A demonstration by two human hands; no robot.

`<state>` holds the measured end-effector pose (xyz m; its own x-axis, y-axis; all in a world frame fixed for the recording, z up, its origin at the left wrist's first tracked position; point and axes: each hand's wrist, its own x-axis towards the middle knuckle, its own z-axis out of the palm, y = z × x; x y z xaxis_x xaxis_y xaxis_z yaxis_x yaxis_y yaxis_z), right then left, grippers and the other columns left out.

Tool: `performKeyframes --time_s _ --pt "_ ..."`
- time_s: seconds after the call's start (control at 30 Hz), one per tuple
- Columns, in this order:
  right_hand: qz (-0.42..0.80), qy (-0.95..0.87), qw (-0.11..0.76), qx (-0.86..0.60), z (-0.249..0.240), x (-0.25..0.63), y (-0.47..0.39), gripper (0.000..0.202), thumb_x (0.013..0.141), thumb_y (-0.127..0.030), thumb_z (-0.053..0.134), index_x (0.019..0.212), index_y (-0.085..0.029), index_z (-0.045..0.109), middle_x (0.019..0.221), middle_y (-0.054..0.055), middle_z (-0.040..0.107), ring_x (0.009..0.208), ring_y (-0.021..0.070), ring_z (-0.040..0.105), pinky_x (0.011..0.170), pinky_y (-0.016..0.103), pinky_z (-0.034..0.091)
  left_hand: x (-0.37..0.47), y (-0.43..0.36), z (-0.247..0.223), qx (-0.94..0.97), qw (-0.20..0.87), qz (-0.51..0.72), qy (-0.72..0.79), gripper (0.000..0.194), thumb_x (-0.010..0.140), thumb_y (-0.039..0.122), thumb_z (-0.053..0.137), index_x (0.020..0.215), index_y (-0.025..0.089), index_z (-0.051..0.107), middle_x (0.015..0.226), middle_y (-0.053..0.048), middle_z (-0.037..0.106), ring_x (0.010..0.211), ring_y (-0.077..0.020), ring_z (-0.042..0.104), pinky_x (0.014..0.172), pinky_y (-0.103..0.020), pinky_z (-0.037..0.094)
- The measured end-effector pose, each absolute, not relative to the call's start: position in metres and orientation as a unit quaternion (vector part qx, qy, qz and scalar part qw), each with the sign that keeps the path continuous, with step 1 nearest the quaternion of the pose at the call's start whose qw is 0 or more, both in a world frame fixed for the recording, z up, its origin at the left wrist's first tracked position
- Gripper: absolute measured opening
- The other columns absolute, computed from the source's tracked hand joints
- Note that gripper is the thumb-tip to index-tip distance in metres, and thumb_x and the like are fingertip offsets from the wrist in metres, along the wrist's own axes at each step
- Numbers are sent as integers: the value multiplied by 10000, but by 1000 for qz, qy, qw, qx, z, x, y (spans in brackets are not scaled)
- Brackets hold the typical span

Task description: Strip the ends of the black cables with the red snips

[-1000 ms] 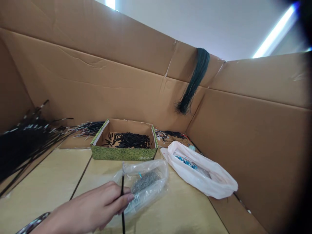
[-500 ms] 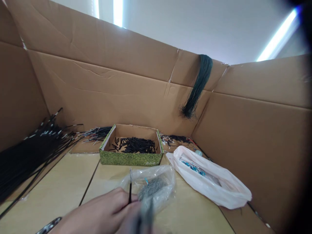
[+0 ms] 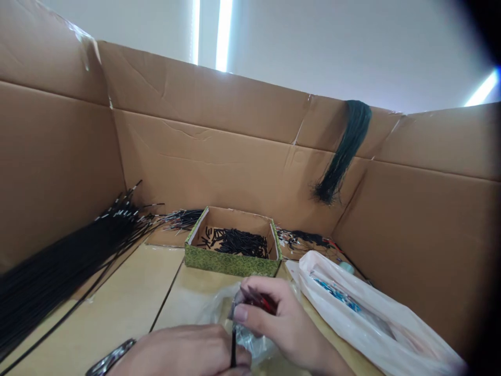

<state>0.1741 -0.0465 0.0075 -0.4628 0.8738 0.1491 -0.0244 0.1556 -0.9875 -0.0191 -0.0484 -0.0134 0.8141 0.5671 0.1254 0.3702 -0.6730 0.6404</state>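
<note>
My left hand [image 3: 183, 349] is closed on a thin black cord [image 3: 234, 347], which stands upright from between the fingers. Over the cord's upper end, my right hand [image 3: 284, 318] is closed, with thumb and index finger at the tip. A dark tool with a red part [image 3: 260, 300] sits in the right hand; the fingers hide most of it, so its kind is unclear. Behind and below the hands lies a clear plastic bag [image 3: 219, 305], mostly covered by them. A watch or metal bracelet [image 3: 110, 357] is on the left wrist.
Beyond the hands stands a green-patterned box [image 3: 235, 265] holding short black pieces. Long black cords [image 3: 70, 271] lie on the left. To the right is a white bag [image 3: 376, 326] with blue-and-white items. Dark green threads [image 3: 348, 151] hang over the cardboard wall [image 3: 219, 156].
My right hand, blurred low at the front before, has risen to the cord's tip and now covers the clear bag. The view has turned left, so everything sits farther right.
</note>
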Motion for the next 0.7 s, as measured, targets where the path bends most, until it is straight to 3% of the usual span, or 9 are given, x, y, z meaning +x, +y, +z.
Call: performKeyframes --time_s 0.13,0.3,0.57,0.7 --pt "659 -515 476 -272 -9 169 -31 326 802 -431 778 746 -189 567 544 -92 395 462 72 276 436 228 209 -18 -42 -7 903 278 151 290 315 1012 383 453 840 224 662 673 9 645 571 -145 585 542 -216 411" --pt "547 -482 617 -296 -12 166 -20 298 861 -397 745 784 -182 553 555 -112 338 462 53 222 434 211 175 -10 -31 -4 780 417 251 394 394 1036 479 376 800 198 520 435 84 470 323 -76 418 395 -165 339" --pt "706 -406 530 -236 -18 165 -14 330 859 -368 703 709 -217 451 516 -130 312 398 43 137 394 217 141 -15 -26 -22 747 464 289 379 459 1019 566 378 780 197 508 432 48 518 373 -93 489 451 -172 407" --pt "677 -448 534 -235 -14 178 -12 169 889 -323 685 878 -194 578 545 -124 303 434 54 143 425 225 147 -15 -18 -27 714 525 275 373 506 990 644 365 843 185 518 430 63 489 353 -84 446 418 -168 358"
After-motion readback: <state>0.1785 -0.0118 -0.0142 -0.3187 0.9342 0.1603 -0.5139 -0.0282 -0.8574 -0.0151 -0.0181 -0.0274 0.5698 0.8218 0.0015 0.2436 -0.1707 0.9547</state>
